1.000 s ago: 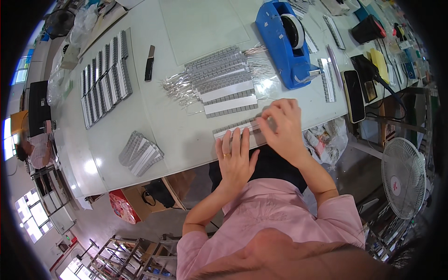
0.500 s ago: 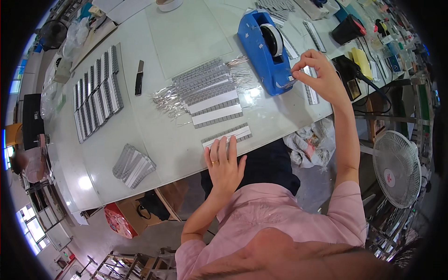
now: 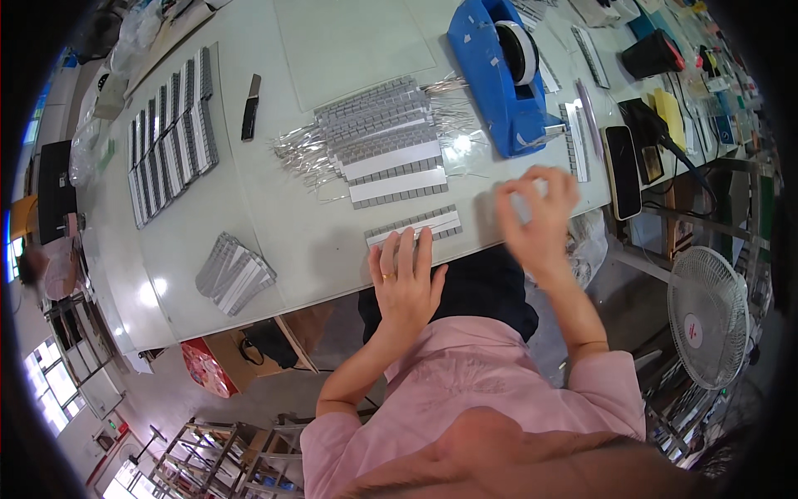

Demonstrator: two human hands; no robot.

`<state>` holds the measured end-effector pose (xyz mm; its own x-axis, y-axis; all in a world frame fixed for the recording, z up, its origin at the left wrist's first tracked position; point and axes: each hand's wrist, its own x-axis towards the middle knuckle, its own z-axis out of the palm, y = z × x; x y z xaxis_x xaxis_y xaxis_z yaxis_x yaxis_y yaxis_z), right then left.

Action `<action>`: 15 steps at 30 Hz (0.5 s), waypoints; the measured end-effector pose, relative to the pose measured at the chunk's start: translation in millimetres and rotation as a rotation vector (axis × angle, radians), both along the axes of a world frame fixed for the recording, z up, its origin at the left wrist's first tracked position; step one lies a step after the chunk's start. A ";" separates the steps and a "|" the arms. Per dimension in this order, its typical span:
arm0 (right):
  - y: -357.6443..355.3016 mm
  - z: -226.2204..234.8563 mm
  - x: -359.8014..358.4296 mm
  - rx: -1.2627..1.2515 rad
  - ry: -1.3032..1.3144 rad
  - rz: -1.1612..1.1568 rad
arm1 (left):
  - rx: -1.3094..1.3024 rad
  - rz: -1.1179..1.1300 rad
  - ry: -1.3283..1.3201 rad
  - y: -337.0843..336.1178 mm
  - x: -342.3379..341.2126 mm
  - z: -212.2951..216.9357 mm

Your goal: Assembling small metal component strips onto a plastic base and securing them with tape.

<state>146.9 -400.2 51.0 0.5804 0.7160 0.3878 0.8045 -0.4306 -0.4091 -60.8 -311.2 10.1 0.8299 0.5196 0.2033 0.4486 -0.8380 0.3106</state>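
A short grey-and-white segmented strip [image 3: 445,221] lies near the table's front edge. My left hand [image 3: 405,279] rests on its left part, fingers stretched out flat; they hide some of the strip. To the right of that strip my right hand [image 3: 540,218] hovers over the table edge, blurred, thumb and fingers curled into a pinch. Whatever is between the fingertips is too smeared to make out. Beyond it stands a blue tape dispenser [image 3: 490,91] with a white roll. A stack of similar strips [image 3: 386,150] with thin wire ends lies behind the single strip.
Rows of strips [image 3: 173,137] and a small fanned pile [image 3: 236,274] lie at the left. A dark-handled knife [image 3: 250,108] lies between rows and stack. A phone [image 3: 622,172] and a black cup [image 3: 652,54] are at the right; a fan [image 3: 706,318] stands beside the table.
My right hand has left the dispenser's front and come down and toward me, near the single strip. My left hand stays on the strip. The whole view has shifted a little.
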 end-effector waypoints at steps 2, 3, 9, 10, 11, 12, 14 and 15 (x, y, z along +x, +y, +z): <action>16.6 -5.6 -28.7 0.077 0.101 0.052 | -0.008 0.009 -0.006 -1.6 0.4 -1.0; 24.7 -7.9 -40.1 0.090 0.117 0.061 | -0.009 0.012 0.000 -2.2 -0.5 -1.0; 42.6 -22.4 -54.5 0.008 0.136 0.026 | -0.015 -0.002 -0.021 -3.4 -0.7 -3.5; 40.5 -22.6 -54.0 -0.010 0.146 0.018 | -0.009 -0.002 -0.015 -3.6 -0.9 -3.0; 38.8 -22.9 -53.3 -0.027 0.156 0.009 | -0.010 -0.001 -0.015 -2.9 -0.8 -2.4; 36.9 -23.3 -52.9 -0.030 0.156 0.009 | -0.014 0.001 -0.014 -2.6 -1.0 -1.5; 33.7 -24.7 -52.3 -0.044 0.134 0.016 | -0.021 0.003 -0.012 -3.4 -1.0 -1.2; 33.4 -25.6 -52.4 -0.045 0.134 0.015 | -0.013 0.011 -0.014 -3.0 -1.0 -1.1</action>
